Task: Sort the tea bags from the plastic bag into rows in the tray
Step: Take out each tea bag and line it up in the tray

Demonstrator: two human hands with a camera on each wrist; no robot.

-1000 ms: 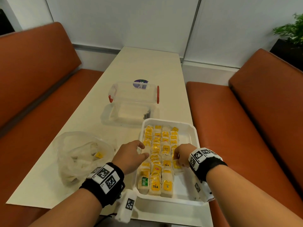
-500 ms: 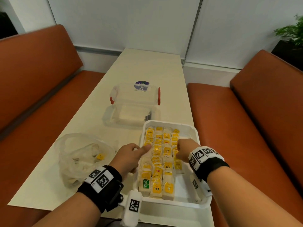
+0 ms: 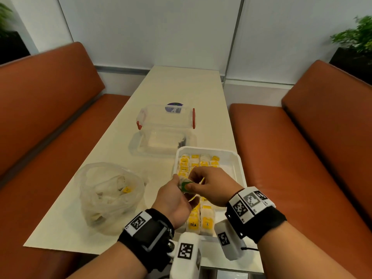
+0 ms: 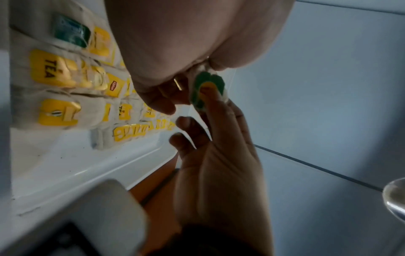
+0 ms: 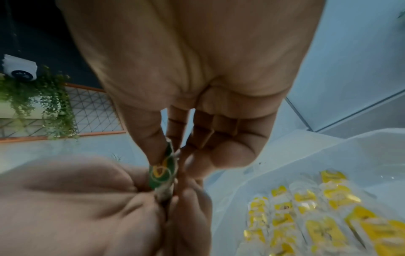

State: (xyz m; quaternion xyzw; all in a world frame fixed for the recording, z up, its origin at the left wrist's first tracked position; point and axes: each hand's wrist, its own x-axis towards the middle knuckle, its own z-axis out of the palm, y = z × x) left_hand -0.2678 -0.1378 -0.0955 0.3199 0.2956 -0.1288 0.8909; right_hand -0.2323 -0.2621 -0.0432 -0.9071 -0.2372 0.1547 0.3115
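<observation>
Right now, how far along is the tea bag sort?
Mostly done: rows of yellow-tagged tea bags fill much of the white tray. In hand: left hand and right hand both pinch a green-tagged tea bag above the tray. Left: the plastic bag still holds a few bags.

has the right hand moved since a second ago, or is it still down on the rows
Yes. The right hand has lifted off the tea bag rows in the white tray and shifted left to meet the left hand, both pinching a green-tagged tea bag.
</observation>
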